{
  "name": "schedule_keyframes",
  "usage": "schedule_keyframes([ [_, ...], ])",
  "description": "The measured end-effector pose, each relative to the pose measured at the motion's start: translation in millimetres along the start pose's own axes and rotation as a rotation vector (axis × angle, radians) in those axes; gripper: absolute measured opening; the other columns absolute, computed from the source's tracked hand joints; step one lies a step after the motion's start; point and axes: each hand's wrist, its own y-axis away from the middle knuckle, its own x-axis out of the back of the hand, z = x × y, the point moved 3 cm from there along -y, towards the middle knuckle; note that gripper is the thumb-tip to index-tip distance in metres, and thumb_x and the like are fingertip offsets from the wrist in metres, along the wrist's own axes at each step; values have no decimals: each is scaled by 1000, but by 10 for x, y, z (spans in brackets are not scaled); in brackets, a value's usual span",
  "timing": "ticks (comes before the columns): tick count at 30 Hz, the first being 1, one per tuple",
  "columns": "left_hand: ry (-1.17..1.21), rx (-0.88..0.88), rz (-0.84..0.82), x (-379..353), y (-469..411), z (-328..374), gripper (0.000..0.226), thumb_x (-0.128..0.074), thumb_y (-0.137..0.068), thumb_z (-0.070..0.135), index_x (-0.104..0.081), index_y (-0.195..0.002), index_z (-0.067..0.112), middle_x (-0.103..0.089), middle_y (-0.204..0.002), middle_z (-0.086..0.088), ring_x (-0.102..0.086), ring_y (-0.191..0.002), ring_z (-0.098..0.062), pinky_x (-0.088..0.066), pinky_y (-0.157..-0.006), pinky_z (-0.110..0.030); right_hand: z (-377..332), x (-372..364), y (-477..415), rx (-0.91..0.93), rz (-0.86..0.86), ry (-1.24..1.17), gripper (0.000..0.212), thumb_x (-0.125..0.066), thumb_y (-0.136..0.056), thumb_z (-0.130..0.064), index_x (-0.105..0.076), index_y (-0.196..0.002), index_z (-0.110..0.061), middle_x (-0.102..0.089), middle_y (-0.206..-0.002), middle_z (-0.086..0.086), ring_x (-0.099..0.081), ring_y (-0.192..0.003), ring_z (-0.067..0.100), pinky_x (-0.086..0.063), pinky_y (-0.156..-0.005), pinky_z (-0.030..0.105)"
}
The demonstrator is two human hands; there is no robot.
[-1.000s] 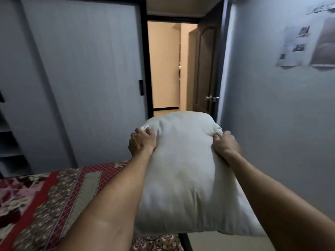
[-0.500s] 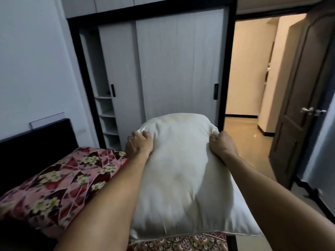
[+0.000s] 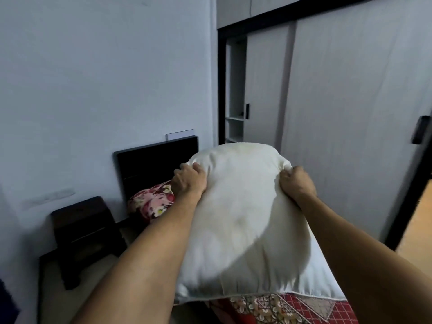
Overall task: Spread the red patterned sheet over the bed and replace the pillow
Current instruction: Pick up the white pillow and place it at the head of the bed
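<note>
I hold a plump white pillow (image 3: pixel 243 220) out in front of me, above the bed. My left hand (image 3: pixel 189 181) grips its far left corner and my right hand (image 3: pixel 297 183) grips its far right corner, both bunching the cloth. The red patterned sheet (image 3: pixel 292 307) shows under the pillow's near edge. A red and pink flowered pillow (image 3: pixel 152 202) lies against the black headboard (image 3: pixel 156 164), past my left hand. Most of the bed is hidden behind the white pillow and my arms.
A dark wooden bedside table (image 3: pixel 84 232) stands left of the bed against the pale wall. A wardrobe with grey sliding doors (image 3: pixel 350 118) and an open shelf section (image 3: pixel 235 113) fills the right. A strip of lit floor (image 3: pixel 418 228) shows at the far right.
My view has swung left from the doorway to the head of the bed. The pillow stays gripped in both hands at the same corners.
</note>
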Motion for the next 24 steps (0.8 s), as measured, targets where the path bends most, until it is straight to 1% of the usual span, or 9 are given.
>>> schedule_keyframes([
  [5,-28,97,83,448,-277,-544,54,-34,-100,44,-54,-127,1,-57,-126,-24,-57,-114,-43,-47,-87,-45,-635,-500,113,96,-81,-29,47,-39,-102,-39,-50,-127,-1,-55,-133,23,-55,-121,41,-44,-94,44],
  [11,-60,177,143,845,-529,-1021,55,-33,-100,44,-53,-129,2,-56,-127,-22,-56,-115,-42,-46,-87,-45,-1177,-953,270,147,-155,-43,49,-38,-103,-39,-47,-134,-2,-53,-137,23,-52,-124,41,-43,-100,46],
  [14,-76,191,156,955,-631,-1176,55,-32,-101,44,-51,-130,2,-56,-128,-22,-56,-114,-41,-45,-87,-45,-1352,-1106,321,164,-170,-56,49,-39,-102,-38,-46,-136,-3,-52,-138,23,-53,-124,41,-43,-99,46],
  [18,-88,207,165,1018,-762,-1336,56,-33,-101,46,-52,-130,3,-57,-126,-22,-57,-113,-41,-45,-86,-44,-1513,-1283,317,184,-185,-62,47,-40,-102,-38,-47,-133,-3,-54,-136,22,-54,-121,41,-44,-98,47],
  [24,-90,234,165,1046,-932,-1512,55,-33,-101,45,-52,-130,2,-57,-127,-22,-56,-114,-41,-44,-85,-43,-1719,-1492,283,215,-192,-66,47,-41,-103,-38,-48,-131,-2,-55,-133,22,-55,-120,41,-44,-96,44],
])
